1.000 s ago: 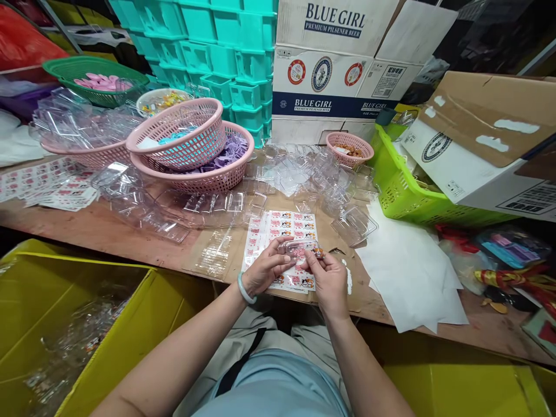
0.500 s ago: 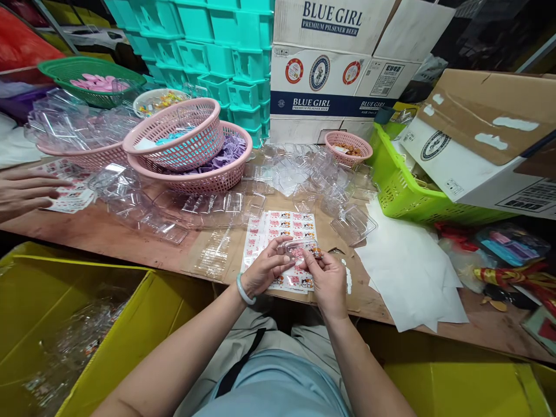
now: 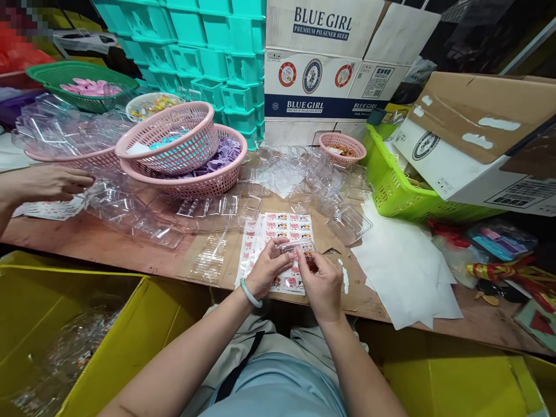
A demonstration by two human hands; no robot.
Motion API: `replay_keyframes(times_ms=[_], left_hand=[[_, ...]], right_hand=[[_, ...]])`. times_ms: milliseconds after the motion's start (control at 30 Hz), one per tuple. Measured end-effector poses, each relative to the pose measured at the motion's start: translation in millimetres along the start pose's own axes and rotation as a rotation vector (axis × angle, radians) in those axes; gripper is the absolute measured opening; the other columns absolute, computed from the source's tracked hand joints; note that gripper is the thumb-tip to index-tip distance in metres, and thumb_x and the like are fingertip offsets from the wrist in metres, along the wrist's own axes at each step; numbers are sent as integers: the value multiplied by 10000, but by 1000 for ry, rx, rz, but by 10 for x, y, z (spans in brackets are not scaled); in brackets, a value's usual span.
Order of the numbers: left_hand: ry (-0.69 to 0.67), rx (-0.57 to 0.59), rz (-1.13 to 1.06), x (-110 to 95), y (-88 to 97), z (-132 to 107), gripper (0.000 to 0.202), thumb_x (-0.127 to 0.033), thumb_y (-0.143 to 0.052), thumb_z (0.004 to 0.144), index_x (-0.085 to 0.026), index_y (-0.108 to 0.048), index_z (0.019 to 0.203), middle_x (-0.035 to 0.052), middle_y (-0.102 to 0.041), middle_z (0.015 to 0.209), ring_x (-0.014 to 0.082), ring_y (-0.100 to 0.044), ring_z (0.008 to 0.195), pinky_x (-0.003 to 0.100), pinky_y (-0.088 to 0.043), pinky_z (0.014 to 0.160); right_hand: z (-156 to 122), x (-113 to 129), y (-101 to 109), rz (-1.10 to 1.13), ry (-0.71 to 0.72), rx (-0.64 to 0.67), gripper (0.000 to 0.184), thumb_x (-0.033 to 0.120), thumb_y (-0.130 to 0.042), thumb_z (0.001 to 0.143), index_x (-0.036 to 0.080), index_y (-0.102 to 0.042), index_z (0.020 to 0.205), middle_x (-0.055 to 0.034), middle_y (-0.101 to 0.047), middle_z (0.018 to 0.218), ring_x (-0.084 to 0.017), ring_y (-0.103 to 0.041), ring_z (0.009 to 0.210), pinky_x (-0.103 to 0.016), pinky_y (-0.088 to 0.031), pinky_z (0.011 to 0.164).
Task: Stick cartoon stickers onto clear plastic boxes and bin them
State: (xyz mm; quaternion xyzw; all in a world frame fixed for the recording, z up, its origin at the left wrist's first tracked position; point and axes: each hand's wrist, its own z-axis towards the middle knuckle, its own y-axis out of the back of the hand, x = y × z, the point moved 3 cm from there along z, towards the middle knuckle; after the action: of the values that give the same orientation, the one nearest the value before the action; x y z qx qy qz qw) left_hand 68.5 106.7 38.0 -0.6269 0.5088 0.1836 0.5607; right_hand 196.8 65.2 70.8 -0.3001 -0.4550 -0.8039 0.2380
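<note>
My left hand and my right hand meet over a sticker sheet on the wooden table. Together they pinch a small clear plastic box that carries a sticker. The left fingers grip its left end, and the right fingers press at its right end. A pale green bangle sits on my left wrist. More clear plastic boxes lie scattered beyond the sheet.
Another person's hand rests on sticker sheets at the far left. Stacked pink baskets stand behind, a small pink basket and a green crate to the right. Yellow cartons sit below the table edge. White paper lies at right.
The other person's hand came in from the left and reached further across the sticker sheets. My hands stayed on the clear box, fingers shifting slightly.
</note>
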Motion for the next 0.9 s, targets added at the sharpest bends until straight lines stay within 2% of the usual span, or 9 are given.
replay_keyframes(times_ms=[100,300,400,467,533,633,700,800,900], left_hand=[[5,-10,4,-7,-3,-6,452,-283,-783,679,-225,-537,1053,37,-638,1045,174,-613,999,385,-452,972],[15,-6,-9,-11,14,16,454,-257,-781,681,-221,-539,1063,43,-631,1062,169,-611,986,405,-450,982],[4,-14,-14,-15,16,12,456,-241,-781,679,-221,-547,1070,41,-627,1044,170,-609,980,419,-451,989],[-2,-23,-28,-25,12,-5,442,-245,-779,682,-224,-554,1062,35,-627,1044,171,-616,971,423,-455,988],[-6,-27,-41,-36,1,-26,429,-249,-772,694,-226,-554,1063,32,-625,1063,166,-626,954,418,-463,983],[-17,14,-53,-53,-31,-53,423,-248,-756,719,-229,-544,1085,42,-617,1112,175,-631,983,390,-483,962],[-19,66,-51,-62,-47,-67,435,-254,-749,728,-228,-538,1107,55,-616,1136,200,-628,1028,379,-494,949],[0,110,-15,-75,-36,-74,454,-270,-736,746,-227,-527,1147,70,-626,1133,231,-619,1074,396,-491,962],[10,162,44,-93,-42,-51,475,-289,-738,747,-237,-533,1173,72,-628,1139,243,-624,1071,417,-474,981]], right_hand=[[5,-7,37,-215,220,-52,210,319,-535,926,197,-672,824,-69,-665,745,-192,-592,711,-302,-418,700],[45,-88,9,-242,241,-95,240,301,-496,951,202,-629,778,-59,-602,715,-189,-544,697,-310,-411,690],[59,-163,-14,-98,140,-142,217,334,-526,932,209,-568,760,-48,-575,747,-185,-536,735,-317,-434,728],[70,-247,-4,67,-19,-193,188,373,-549,909,212,-529,815,-40,-566,809,-176,-547,775,-313,-463,746],[79,-323,-2,282,-206,-203,242,433,-557,886,213,-497,969,-56,-581,952,-168,-578,844,-301,-497,752],[89,-333,-76,558,-399,-12,558,501,-642,801,221,-401,1219,-108,-591,1164,-182,-625,942,-287,-534,747],[83,-292,-138,678,-465,135,652,506,-693,751,211,-409,1258,-114,-625,1165,-194,-653,920,-288,-546,733],[70,-258,-144,768,-511,205,547,527,-639,790,190,-508,1200,-105,-665,1109,-207,-673,899,-305,-560,721],[69,-254,8,720,-426,267,503,507,-574,850,223,-514,1261,-87,-654,1150,-221,-642,1030,-354,-542,847]])
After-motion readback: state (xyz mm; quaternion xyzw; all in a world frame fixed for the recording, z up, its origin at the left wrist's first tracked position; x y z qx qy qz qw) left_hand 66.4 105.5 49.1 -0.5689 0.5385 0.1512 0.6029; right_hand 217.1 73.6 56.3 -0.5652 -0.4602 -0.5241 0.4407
